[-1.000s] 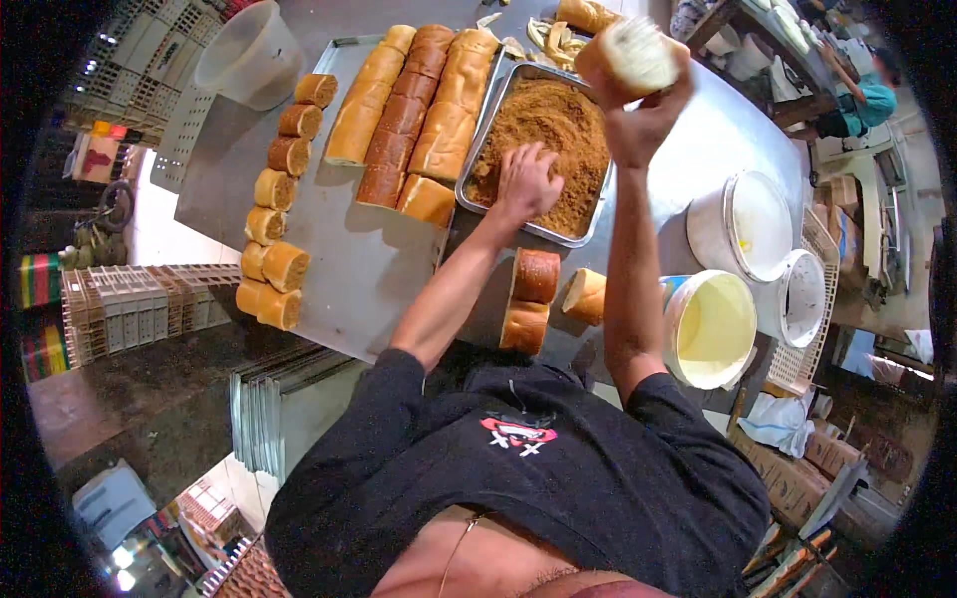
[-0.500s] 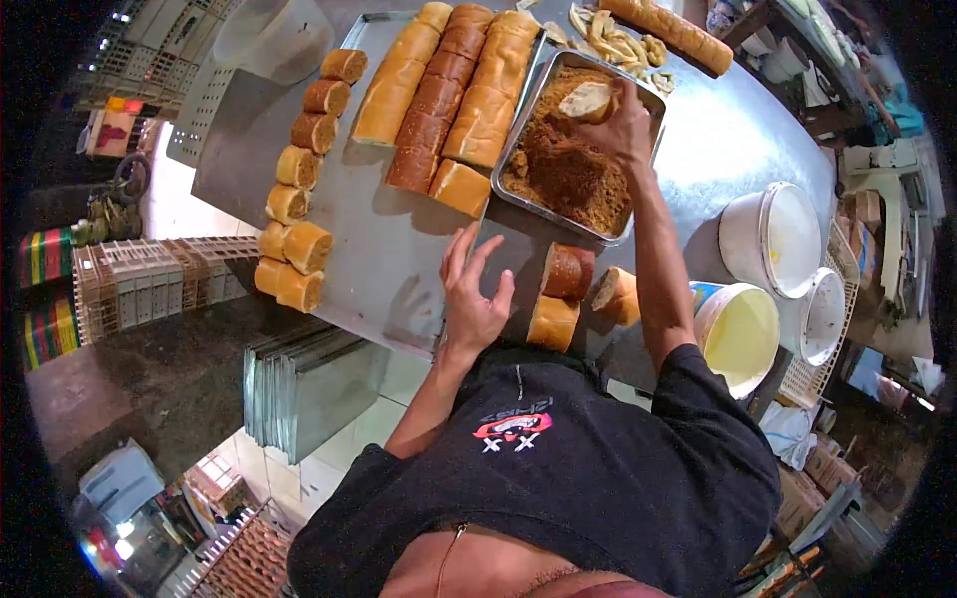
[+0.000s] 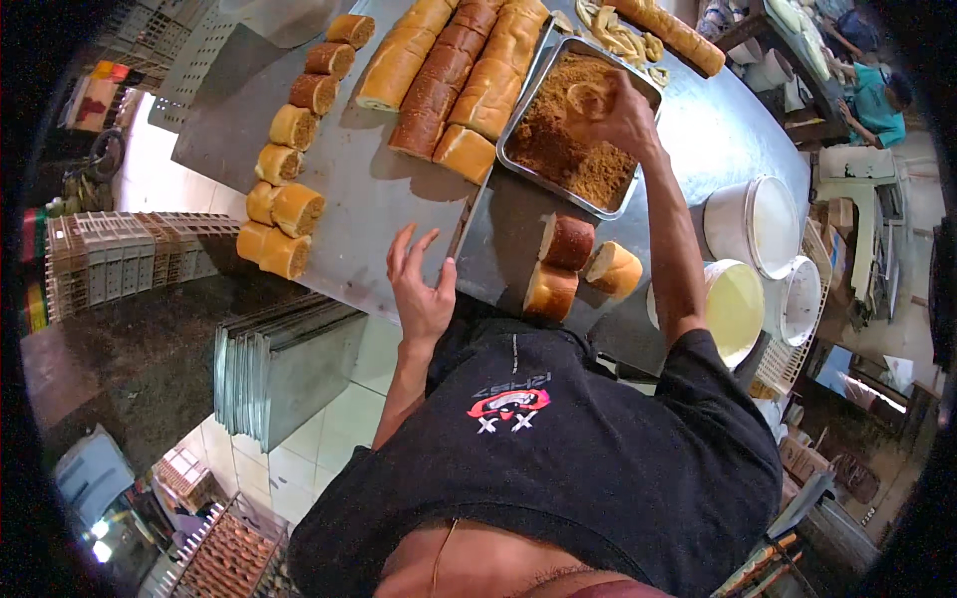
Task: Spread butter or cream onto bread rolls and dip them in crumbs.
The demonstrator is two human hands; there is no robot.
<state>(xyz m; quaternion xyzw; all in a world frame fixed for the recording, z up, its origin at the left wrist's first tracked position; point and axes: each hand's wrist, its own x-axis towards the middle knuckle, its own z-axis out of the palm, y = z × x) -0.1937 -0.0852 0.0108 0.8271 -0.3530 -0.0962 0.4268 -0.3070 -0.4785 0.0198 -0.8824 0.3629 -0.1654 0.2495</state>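
My right hand [image 3: 623, 120] is closed on a bread piece [image 3: 588, 102] over a metal tray [image 3: 610, 214] of brown crumbs [image 3: 546, 125]. The face of that piece toward me looks brown and crumb-covered; its far side is hidden by my fingers. Spread and holding nothing, my left hand [image 3: 423, 289] hovers by the near edge of the metal table. Between my hands sit a dark bread piece [image 3: 568, 242], a golden one [image 3: 551, 291] and another [image 3: 614, 269] lying on its side. A golden cut piece [image 3: 466, 154] rests at the near end of the loaves.
Long segmented loaves [image 3: 446, 85] lie on the table [image 3: 379, 214]. Down its left side runs a row of crumb-faced bread pieces [image 3: 293, 128]. White tubs [image 3: 753, 224] and a yellowish-mouthed tub [image 3: 735, 314] stand at right. Stacked metal sheets [image 3: 284, 374] are below left. A teal-shirted person [image 3: 879, 105] is far right.
The held bread's pale face now looks brown with crumbs. My left hand has moved left, away from the loaves. The whole view has shifted a little, and the teal-shirted person shows more.
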